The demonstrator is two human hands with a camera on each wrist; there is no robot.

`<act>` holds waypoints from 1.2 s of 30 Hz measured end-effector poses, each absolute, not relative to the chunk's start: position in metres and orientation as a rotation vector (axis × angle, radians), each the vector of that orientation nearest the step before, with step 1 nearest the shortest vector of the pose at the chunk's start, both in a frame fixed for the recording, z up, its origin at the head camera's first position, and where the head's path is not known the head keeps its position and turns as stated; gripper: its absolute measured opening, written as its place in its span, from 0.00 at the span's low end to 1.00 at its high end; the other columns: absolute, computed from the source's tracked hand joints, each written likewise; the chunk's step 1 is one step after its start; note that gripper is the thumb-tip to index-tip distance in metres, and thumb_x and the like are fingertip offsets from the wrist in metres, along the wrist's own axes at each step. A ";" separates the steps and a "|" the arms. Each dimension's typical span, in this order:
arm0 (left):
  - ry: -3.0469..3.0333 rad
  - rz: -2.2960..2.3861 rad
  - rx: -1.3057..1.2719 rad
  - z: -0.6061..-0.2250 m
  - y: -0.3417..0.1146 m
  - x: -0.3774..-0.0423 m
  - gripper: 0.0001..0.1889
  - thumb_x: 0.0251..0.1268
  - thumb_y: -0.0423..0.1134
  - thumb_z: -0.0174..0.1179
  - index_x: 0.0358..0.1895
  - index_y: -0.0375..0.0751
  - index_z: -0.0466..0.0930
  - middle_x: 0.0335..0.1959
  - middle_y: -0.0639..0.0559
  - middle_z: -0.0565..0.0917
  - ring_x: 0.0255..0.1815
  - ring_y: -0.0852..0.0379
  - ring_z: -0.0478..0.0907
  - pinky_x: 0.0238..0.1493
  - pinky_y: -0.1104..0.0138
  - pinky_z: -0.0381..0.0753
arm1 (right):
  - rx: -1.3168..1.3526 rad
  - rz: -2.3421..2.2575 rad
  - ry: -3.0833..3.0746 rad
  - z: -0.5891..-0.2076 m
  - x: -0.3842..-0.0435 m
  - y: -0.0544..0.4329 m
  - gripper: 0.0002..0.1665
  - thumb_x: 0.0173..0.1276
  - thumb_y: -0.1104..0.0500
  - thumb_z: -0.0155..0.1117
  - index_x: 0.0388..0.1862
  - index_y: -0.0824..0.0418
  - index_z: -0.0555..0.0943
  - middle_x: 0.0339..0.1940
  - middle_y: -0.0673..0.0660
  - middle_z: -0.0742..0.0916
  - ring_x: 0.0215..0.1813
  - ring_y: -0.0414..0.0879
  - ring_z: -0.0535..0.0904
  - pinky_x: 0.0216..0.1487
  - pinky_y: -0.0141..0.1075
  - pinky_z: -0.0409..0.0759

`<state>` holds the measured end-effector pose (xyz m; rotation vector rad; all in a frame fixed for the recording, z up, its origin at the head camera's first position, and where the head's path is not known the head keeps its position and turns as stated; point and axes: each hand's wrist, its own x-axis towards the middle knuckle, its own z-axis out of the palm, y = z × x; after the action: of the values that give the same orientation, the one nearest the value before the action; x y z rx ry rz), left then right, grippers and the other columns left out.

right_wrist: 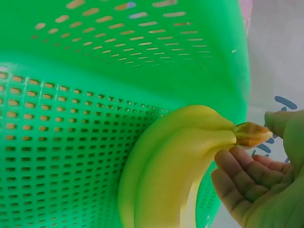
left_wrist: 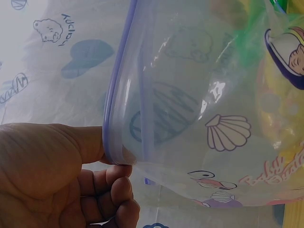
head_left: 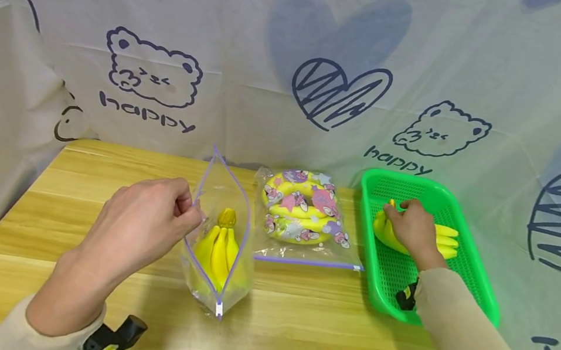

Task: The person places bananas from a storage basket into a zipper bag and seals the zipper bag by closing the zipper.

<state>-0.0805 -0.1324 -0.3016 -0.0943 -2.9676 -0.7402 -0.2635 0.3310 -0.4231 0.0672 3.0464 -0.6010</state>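
My left hand (head_left: 146, 228) pinches the purple zip rim of a clear slider bag (head_left: 244, 268) between thumb and fingers, holding its mouth apart. Inside that bag stands a bunch of bananas (head_left: 219, 253), stem up. Close up in the left wrist view, the bag's rim (left_wrist: 114, 95) runs between thumb and forefinger. My right hand (head_left: 415, 231) is over a second banana bunch (head_left: 444, 241) in a green basket (head_left: 476, 283). The right wrist view has the brown stem (right_wrist: 251, 134) between my thumb and loosely bent fingers, with a gap by the thumb.
Between the open bag and the basket lies a printed zip bag (head_left: 297, 251) with bananas inside, its purple slider edge toward me. All of it rests on a wooden table (head_left: 292, 330). A white cloth (head_left: 251, 76) with bear and heart drawings hangs behind and at the sides.
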 end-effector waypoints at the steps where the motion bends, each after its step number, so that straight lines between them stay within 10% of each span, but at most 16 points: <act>1: -2.968 -0.741 -0.094 -0.302 -0.133 -0.081 0.09 0.68 0.42 0.56 0.27 0.48 0.75 0.20 0.54 0.73 0.20 0.55 0.68 0.23 0.61 0.63 | 0.057 -0.617 3.039 -0.423 -0.264 0.331 0.40 0.83 0.41 0.50 0.71 0.76 0.69 0.55 0.75 0.86 0.53 0.71 0.83 0.52 0.60 0.81; 13: -2.951 -0.742 -0.110 -0.302 -0.134 -0.081 0.08 0.66 0.40 0.56 0.27 0.49 0.74 0.21 0.55 0.74 0.22 0.55 0.68 0.24 0.61 0.64 | -0.146 -0.387 3.068 -0.428 -0.259 0.347 0.33 0.76 0.50 0.56 0.66 0.77 0.73 0.59 0.77 0.83 0.58 0.76 0.79 0.54 0.66 0.78; 26: -2.940 -0.746 -0.123 -0.303 -0.135 -0.081 0.08 0.65 0.39 0.56 0.27 0.49 0.75 0.21 0.55 0.74 0.21 0.55 0.68 0.24 0.61 0.64 | -0.012 -0.091 2.856 -0.437 -0.253 0.353 0.64 0.65 0.43 0.76 0.79 0.79 0.51 0.71 0.85 0.65 0.69 0.84 0.60 0.64 0.81 0.62; 36: -2.958 -0.750 -0.111 -0.302 -0.136 -0.080 0.08 0.67 0.41 0.56 0.27 0.49 0.75 0.22 0.55 0.75 0.22 0.55 0.69 0.24 0.62 0.65 | -0.024 -0.043 2.824 -0.436 -0.258 0.354 0.56 0.69 0.43 0.68 0.78 0.78 0.54 0.68 0.84 0.69 0.67 0.84 0.63 0.61 0.79 0.65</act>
<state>-0.0795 -0.1362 -0.3023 -0.1108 -2.9576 -0.7495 -0.2575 0.3543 -0.4359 -0.0239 2.8244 -0.0431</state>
